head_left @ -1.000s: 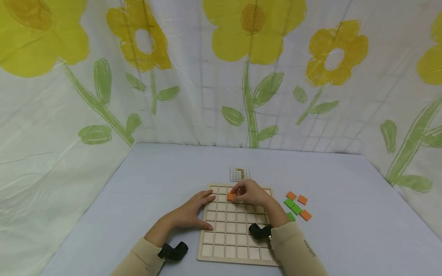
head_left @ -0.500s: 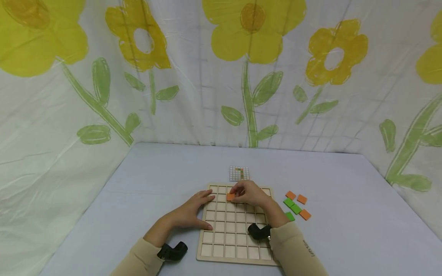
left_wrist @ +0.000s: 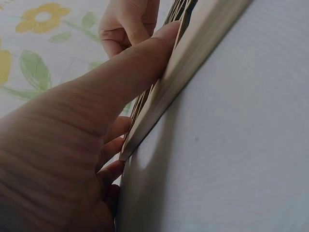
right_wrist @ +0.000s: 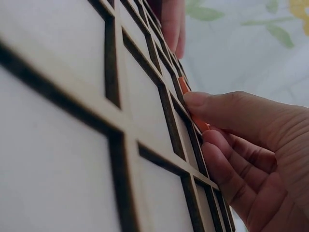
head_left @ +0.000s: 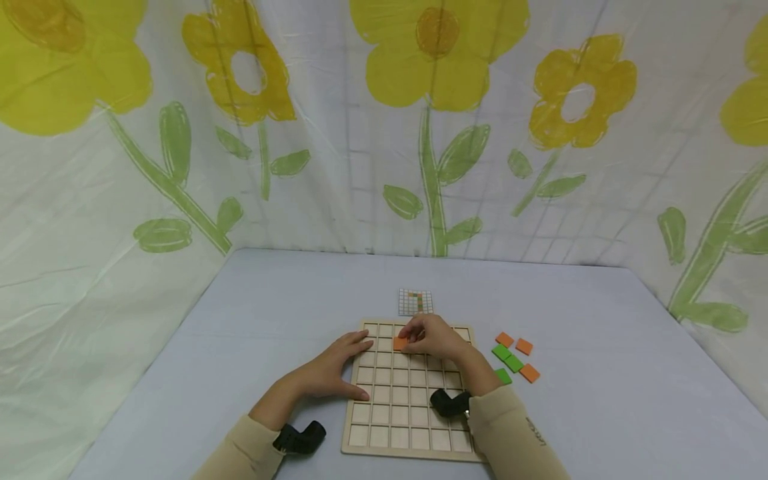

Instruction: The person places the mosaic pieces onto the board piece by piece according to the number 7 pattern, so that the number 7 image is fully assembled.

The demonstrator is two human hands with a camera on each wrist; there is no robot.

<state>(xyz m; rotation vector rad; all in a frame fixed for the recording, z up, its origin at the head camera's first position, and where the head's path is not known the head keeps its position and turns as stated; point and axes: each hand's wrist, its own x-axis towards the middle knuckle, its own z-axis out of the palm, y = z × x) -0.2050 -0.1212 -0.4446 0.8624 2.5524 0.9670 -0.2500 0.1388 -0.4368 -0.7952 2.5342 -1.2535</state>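
Observation:
A wooden grid board [head_left: 381, 435] with square cells lies on the table, a grey-white surface. My right hand [head_left: 437, 338] pinches an orange square tile [head_left: 399, 344] at a cell near the board's far edge. In the right wrist view, the thumb presses on the orange tile [right_wrist: 185, 87], which is tilted up from the grid. My left hand [head_left: 331, 365] rests along the board's left side, thumb and fingers spread over its rim. The left wrist view shows the thumb [left_wrist: 145, 58] lying across the wooden edge, the other fingers farther up that side.
Right of the board lie loose orange tiles [head_left: 524, 347] and green tiles [head_left: 501, 353], one green tile partly behind the right forearm. A small printed grid card [head_left: 415, 302] with coloured squares lies beyond the far edge. A flower-painted curtain [head_left: 336, 180] hangs behind the table.

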